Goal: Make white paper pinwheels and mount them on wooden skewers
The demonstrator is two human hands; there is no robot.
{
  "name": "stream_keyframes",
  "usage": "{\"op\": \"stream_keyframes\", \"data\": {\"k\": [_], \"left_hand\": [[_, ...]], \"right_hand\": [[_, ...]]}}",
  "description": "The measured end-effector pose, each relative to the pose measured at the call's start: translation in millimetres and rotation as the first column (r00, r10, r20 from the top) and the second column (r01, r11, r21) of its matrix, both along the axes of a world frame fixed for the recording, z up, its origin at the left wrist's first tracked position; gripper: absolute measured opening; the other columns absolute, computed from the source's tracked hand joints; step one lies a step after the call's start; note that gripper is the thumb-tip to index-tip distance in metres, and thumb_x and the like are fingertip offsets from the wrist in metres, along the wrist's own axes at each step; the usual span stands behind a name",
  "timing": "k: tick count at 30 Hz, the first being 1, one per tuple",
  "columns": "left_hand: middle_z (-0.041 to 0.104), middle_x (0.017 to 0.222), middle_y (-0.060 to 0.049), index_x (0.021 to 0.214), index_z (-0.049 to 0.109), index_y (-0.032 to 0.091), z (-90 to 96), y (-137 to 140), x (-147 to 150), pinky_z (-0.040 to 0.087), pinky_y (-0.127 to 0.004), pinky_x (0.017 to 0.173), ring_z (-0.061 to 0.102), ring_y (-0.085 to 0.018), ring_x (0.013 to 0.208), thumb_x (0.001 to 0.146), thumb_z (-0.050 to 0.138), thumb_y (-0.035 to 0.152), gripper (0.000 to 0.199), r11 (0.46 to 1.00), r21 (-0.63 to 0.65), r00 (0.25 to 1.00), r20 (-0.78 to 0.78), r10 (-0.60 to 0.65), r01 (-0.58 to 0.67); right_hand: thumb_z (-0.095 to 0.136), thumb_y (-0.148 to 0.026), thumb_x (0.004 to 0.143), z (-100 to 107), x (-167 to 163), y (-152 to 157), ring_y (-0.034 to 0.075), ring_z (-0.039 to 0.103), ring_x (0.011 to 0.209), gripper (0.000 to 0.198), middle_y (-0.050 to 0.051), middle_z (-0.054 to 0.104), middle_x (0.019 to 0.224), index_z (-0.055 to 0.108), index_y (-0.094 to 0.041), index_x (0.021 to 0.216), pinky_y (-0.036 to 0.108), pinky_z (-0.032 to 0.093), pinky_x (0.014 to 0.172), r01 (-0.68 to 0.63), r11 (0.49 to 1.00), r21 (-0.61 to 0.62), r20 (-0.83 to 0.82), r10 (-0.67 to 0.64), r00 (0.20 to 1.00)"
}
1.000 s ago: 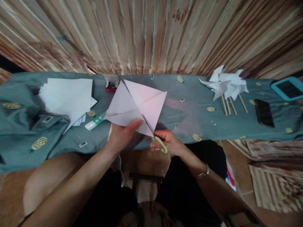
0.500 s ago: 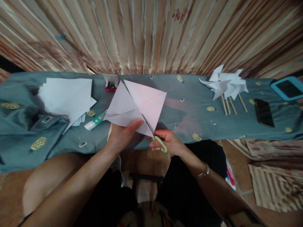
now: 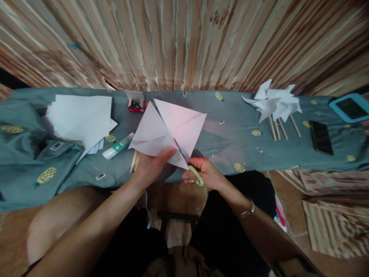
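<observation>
A white square sheet of paper (image 3: 184, 125) is held up over the near edge of the table, with a slit running in from its far corner and another at its near corner. My left hand (image 3: 152, 167) is closed on the sheet's near left part, thumb on top and fingers hidden beneath. In my right hand (image 3: 203, 173) is a pair of scissors (image 3: 196, 176) with pale green handles. Their blades lie in the slit at the near corner; paper partly hides them. Wooden sticks (image 3: 134, 161) lie beside my left hand, partly covered.
On the left lie a stack of white paper (image 3: 83, 115) and a glue stick (image 3: 118, 146). Behind the sheet stands a small red box (image 3: 136, 104) of metal pieces. Paper pinwheels (image 3: 276, 102), a phone (image 3: 321, 137) and a blue-framed tablet (image 3: 350, 107) lie on the right.
The sheet has shifted slightly right and toward me with my left hand, uncovering more of the sticks and glue stick. My right hand with the scissors stays nearly in place.
</observation>
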State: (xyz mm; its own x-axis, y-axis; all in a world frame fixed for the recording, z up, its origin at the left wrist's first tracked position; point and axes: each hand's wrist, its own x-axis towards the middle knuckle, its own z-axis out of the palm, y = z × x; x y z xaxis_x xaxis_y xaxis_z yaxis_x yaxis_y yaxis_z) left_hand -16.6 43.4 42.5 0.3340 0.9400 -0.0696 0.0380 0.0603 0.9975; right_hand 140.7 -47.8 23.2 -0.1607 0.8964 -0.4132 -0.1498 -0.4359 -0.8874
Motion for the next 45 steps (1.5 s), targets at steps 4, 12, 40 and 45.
{"op": "stream_keyframes", "data": {"k": [4,12,40,45], "left_hand": [[0.071,0.091,-0.006,0.086,0.065,0.021,0.7,-0.2,-0.8,0.054,-0.038,0.079,0.066,-0.024,0.082,0.065,0.075,0.032,0.026,1.0,-0.006,1.0,0.004,0.012,-0.012],[0.072,0.093,-0.006,0.085,0.064,0.021,2.2,-2.0,0.1,0.054,-0.038,0.081,0.065,-0.024,0.084,0.064,0.077,0.03,0.026,0.998,-0.054,1.0,0.026,-0.013,0.014],[0.071,0.094,-0.006,0.089,0.064,0.018,0.4,-1.8,1.6,0.053,-0.036,0.082,0.066,-0.023,0.085,0.065,0.074,0.029,0.028,0.998,-0.052,1.0,0.022,-0.02,0.021],[0.071,0.097,-0.007,0.092,0.064,0.018,-0.5,-1.3,2.1,0.052,-0.036,0.084,0.065,-0.023,0.087,0.064,0.076,0.029,0.033,0.998,-0.056,0.999,0.033,-0.019,0.021]], "right_hand": [[0.084,-0.046,0.059,-0.9,-0.9,-0.2,0.009,0.059,0.054,0.046,-0.002,0.065,0.066,0.069,-0.015,0.089,0.02,0.048,0.052,0.008,1.0,-0.015,-0.003,-0.008,1.0],[0.084,-0.046,0.057,3.1,-1.7,1.1,0.009,0.057,0.054,0.044,-0.002,0.063,0.062,0.068,-0.015,0.084,0.02,0.047,0.051,0.027,1.0,0.01,0.018,-0.027,0.999],[0.085,-0.048,0.053,0.8,-4.4,1.9,0.008,0.054,0.047,0.044,-0.003,0.061,0.054,0.065,-0.015,0.074,0.019,0.04,0.045,0.068,0.997,-0.035,0.012,-0.068,0.998],[0.084,-0.047,0.056,2.3,-3.3,0.9,0.007,0.053,0.047,0.041,-0.002,0.062,0.054,0.064,-0.014,0.072,0.019,0.04,0.045,0.058,0.998,-0.012,0.023,-0.058,0.998]]}}
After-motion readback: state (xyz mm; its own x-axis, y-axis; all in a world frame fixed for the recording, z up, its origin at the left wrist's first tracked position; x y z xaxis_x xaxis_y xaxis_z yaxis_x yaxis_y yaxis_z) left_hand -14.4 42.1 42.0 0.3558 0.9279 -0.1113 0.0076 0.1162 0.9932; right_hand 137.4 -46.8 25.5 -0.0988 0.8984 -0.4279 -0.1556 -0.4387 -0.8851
